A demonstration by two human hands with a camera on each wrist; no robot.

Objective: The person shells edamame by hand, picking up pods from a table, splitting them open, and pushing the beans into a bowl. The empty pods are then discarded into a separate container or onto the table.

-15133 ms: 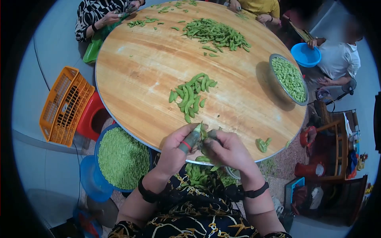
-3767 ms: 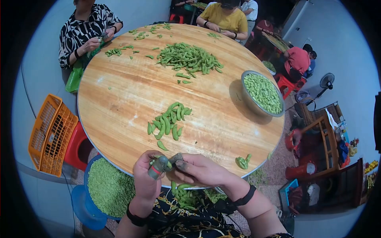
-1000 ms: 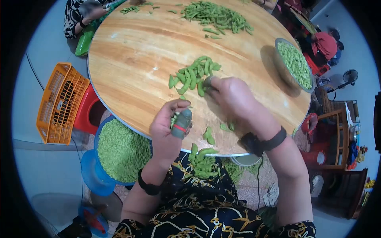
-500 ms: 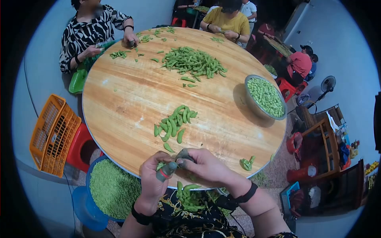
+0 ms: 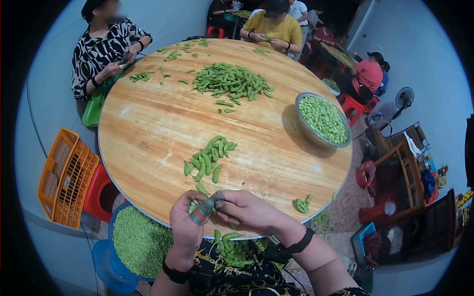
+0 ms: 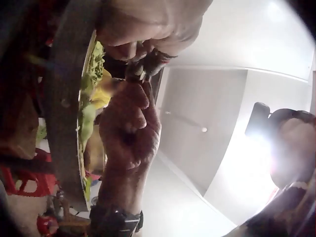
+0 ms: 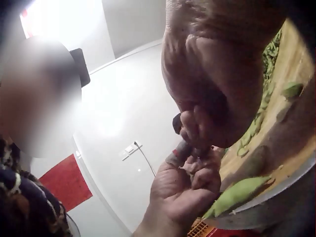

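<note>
Pale wall [image 5: 429,108], speckled floor [image 5: 353,207], round wooden table [image 5: 143,153], red stool [image 5: 97,196], fan [image 5: 404,97].

One round wooden table [image 5: 143,148], one metal bowl [image 5: 312,137], one fan [image 5: 404,97].

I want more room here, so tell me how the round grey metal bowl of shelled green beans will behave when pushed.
The bowl looks stiff, its metal rim evenly round. Filled about to the rim with beans, it is probably rather heavy, and a hard shove might spill some.
</note>
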